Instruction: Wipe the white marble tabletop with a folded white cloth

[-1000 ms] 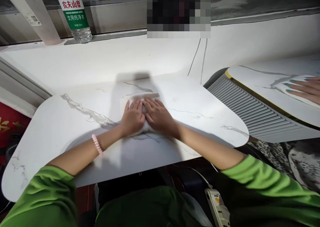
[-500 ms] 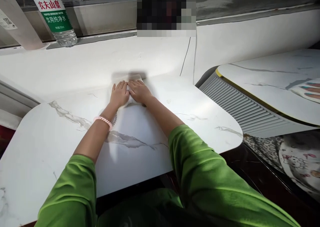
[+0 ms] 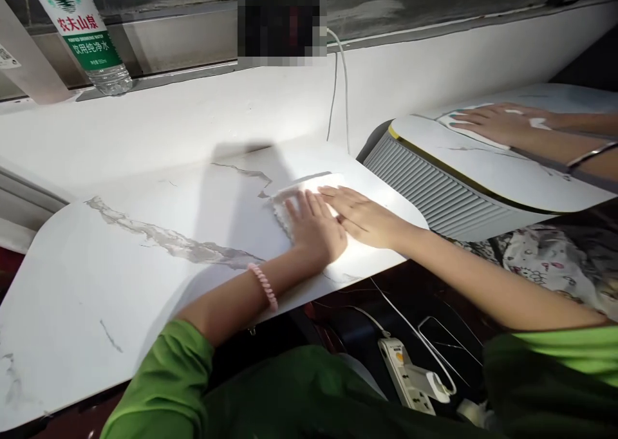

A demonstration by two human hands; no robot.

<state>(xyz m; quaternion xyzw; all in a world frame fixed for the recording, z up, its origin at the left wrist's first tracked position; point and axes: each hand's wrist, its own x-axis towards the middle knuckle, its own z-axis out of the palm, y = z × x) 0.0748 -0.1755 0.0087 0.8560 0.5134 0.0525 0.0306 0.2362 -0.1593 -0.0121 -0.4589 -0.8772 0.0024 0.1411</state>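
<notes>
My left hand (image 3: 317, 230) lies flat with its fingers stretched out on a white cloth (image 3: 282, 208). Beside it my right hand (image 3: 362, 215) presses on the same cloth, palm down and fingers extended. The two hands almost touch at the thumbs. Beneath them is a white marble-patterned tabletop (image 3: 130, 284); the cloth rests on its right half, partly hidden by my hands. A pink coiled band (image 3: 263, 286) circles my left wrist.
On the sill at upper left stands a water bottle (image 3: 99, 56). To the right, another person's hand (image 3: 497, 125) rests on a white cloth on a second marbled table (image 3: 545, 178). A power strip (image 3: 403, 374) with cables lies below the table edge. White cords (image 3: 345, 98) hang along the wall.
Both my hands have slid the cloth from the table's back edge toward the right and nearer to me. The other person's hands have moved farther back on their table.
</notes>
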